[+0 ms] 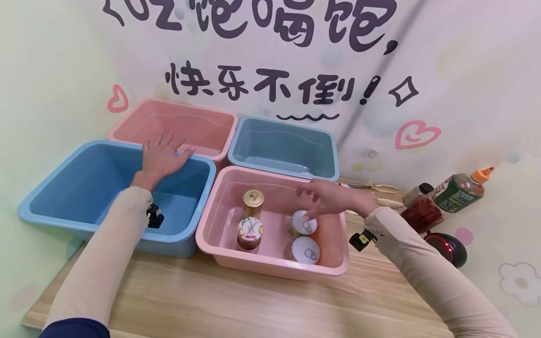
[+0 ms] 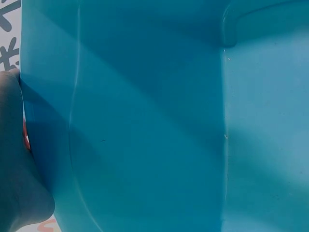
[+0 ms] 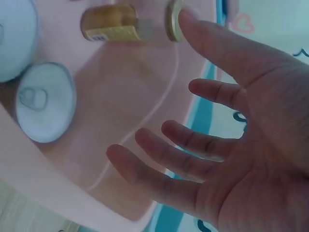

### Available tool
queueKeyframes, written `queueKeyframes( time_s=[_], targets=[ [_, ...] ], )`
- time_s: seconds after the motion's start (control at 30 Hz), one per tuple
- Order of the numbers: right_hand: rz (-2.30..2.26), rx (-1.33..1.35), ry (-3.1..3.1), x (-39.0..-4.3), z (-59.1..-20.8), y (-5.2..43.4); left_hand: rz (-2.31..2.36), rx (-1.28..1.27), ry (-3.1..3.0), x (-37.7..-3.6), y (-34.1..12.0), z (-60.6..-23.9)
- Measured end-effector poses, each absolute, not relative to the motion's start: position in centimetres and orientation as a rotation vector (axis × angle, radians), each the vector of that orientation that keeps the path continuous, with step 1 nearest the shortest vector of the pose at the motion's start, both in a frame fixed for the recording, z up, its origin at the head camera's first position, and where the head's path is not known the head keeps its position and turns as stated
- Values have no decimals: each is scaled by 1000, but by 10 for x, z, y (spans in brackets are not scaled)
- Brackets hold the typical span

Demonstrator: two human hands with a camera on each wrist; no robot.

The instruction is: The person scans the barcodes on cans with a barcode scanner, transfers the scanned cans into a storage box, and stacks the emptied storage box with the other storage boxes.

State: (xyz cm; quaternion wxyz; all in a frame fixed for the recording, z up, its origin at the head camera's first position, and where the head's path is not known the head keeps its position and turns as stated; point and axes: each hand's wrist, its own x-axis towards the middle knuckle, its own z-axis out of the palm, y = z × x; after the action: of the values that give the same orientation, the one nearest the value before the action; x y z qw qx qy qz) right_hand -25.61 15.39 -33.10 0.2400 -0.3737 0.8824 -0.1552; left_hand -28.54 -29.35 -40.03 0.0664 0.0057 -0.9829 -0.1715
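My right hand (image 1: 323,197) hovers over the near pink bin (image 1: 279,270), fingers spread and nothing in them. Below it, two cans with pull-tab lids, one nearer the back (image 1: 301,223) and one in front (image 1: 305,251), stand along the bin's right side. To their left are a gold-lidded jar (image 1: 253,199) and a jar with a printed lid (image 1: 249,232). In the right wrist view the thumb overlaps the gold lid (image 3: 172,20). My left hand (image 1: 162,157) is at the far rim of the large blue bin (image 1: 200,206), its fingers extended toward the pink bin behind.
Behind stand another pink bin (image 1: 190,122) and a smaller blue bin (image 1: 283,136). At the right are tongs (image 1: 382,188), a sauce bottle with an orange cap (image 1: 454,199), a black-capped jar (image 1: 418,193) and a round black object (image 1: 450,249). A printed cloth hangs behind.
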Motion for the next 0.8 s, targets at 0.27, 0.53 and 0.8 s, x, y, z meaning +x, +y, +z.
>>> queueKeyframes(
  time_s=[0.27,0.53,0.8],
  targets=[
    [-241,-1196,2339,-246,-347,136,-521,20,-2964,-286,-294,-401],
    [-185,-1045,2307,-240,-362,126,-531,22,-2972,-286,-295,-402],
    [-176,-907,2194,-237,-372,119,-523,21,-2966,-288,-294,-401]
  ],
)
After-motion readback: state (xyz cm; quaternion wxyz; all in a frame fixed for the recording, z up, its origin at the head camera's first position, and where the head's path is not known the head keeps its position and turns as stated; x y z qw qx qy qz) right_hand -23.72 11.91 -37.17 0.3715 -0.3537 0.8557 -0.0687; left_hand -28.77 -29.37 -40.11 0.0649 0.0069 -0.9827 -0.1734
